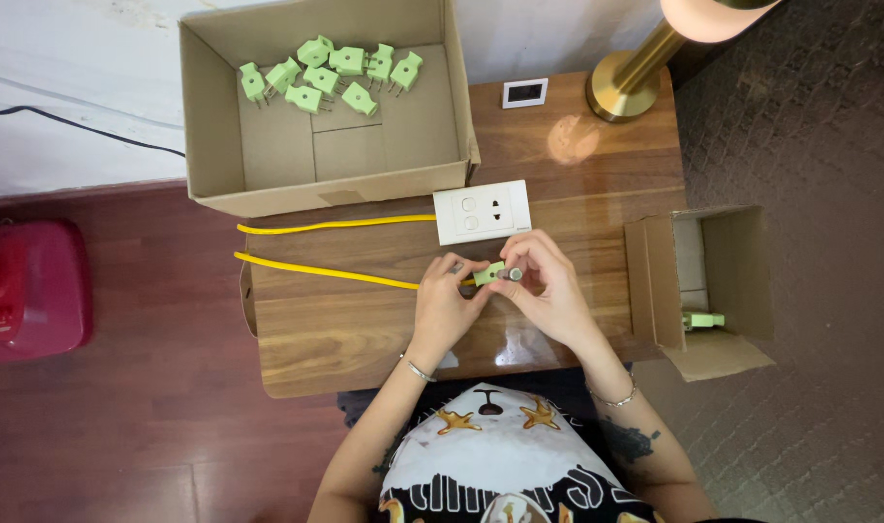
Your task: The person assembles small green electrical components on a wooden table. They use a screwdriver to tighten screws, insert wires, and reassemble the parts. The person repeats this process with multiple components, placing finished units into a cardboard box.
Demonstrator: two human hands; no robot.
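Wood desk (pixel 365 329), frame ctr; dark floor (pixel 122 426) left, carpet (pixel 810 116) right. Both hands, left hand (pixel 445 308) & right hand (pixel 548 291), closed on green plug (pixel 490 273) at ctr. Bare desk along near edge.

Nine green plugs (pixel 328 77) lie in the big box (pixel 210 145) at the far left. One more green plug (pixel 703 320) sits in the small box (pixel 742 261) at the right, and one plug (pixel 490 273) is held between the two hands, left hand (pixel 444 305) and right hand (pixel 550 291). That makes eleven plugs and two boxes. There is one white socket plate (pixel 482 211), one yellow cable (pixel 326 250) showing as two runs, one small white frame (pixel 525 93), one brass lamp (pixel 631 82), one table (pixel 365 329) and one red object (pixel 30 289) on the floor at the left.
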